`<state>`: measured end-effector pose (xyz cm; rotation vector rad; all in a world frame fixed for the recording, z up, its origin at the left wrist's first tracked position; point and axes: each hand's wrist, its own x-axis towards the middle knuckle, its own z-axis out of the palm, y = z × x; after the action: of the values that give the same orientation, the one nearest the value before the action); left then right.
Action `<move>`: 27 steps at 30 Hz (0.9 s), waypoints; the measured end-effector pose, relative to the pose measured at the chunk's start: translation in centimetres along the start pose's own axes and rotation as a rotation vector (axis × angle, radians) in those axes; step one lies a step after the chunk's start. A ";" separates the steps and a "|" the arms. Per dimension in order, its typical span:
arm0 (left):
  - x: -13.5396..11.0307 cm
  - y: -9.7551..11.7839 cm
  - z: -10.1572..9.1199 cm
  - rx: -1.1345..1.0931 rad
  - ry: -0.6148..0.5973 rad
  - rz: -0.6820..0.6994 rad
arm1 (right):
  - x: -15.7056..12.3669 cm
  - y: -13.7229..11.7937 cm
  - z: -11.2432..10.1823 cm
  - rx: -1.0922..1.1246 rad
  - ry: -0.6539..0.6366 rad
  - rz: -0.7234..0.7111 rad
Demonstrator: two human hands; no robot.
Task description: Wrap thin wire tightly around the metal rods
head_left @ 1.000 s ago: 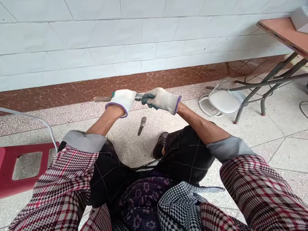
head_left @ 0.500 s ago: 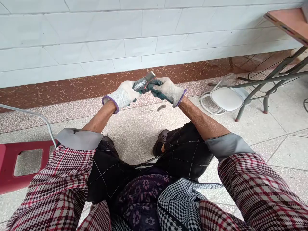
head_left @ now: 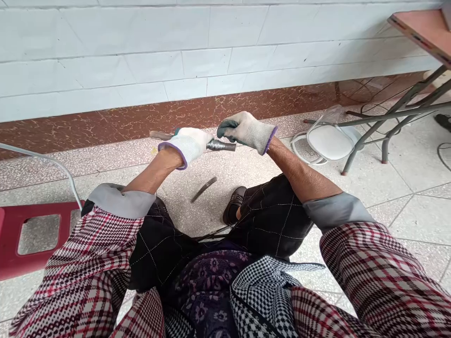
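Note:
My left hand [head_left: 188, 143], in a white glove with a dark green palm, is closed around a brown stick [head_left: 160, 135]. Silvery wire [head_left: 214, 145] is wound around the stick near its right end. My right hand [head_left: 243, 130], gloved alike, is just above that end with its fingers curled together. Whatever the right fingers hold, if anything, is too small to make out. Below the hands shows a dark, slightly curved strip [head_left: 203, 189]; I cannot tell whether it hangs or lies on the floor.
A tiled wall [head_left: 141, 70] with a brown marbled base stands in front. At left is a red plastic stool [head_left: 65, 230] beside a pale curved tube [head_left: 52, 162]. To the right are a white folding seat [head_left: 331, 142] and a table [head_left: 419, 33] with grey metal legs.
The wire-wound stick has swung from tilted up to nearly level, its left end now showing. My right hand has moved slightly away from it. The dark strip has shifted left and down.

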<state>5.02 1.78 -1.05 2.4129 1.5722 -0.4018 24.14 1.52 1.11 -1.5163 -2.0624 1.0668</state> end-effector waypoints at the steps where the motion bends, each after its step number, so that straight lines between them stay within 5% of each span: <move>1: -0.2 0.0 -0.2 -0.063 0.023 0.012 | 0.2 0.2 -0.1 0.044 0.006 0.016; 9: -0.5 -2.2 -2.0 -0.487 0.199 -0.113 | 0.4 -0.4 2.1 0.191 0.023 0.035; 15: 1.6 -2.9 -0.5 -0.136 0.188 -0.238 | -1.3 -2.1 2.8 -0.047 -0.130 -0.076; 20: 1.8 -1.4 0.5 0.103 0.077 -0.092 | -0.6 -0.9 0.4 -0.140 0.022 -0.093; 23: 1.2 -0.6 0.2 0.088 0.060 0.004 | 0.6 0.3 -0.6 -0.059 0.041 -0.059; 27: -0.4 -0.7 -1.2 -0.227 0.153 -0.060 | 1.6 1.2 -0.1 0.167 0.087 0.012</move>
<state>4.33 2.17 0.21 2.2732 1.6558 -0.0452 24.45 3.21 0.07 -1.4675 -1.8589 1.1265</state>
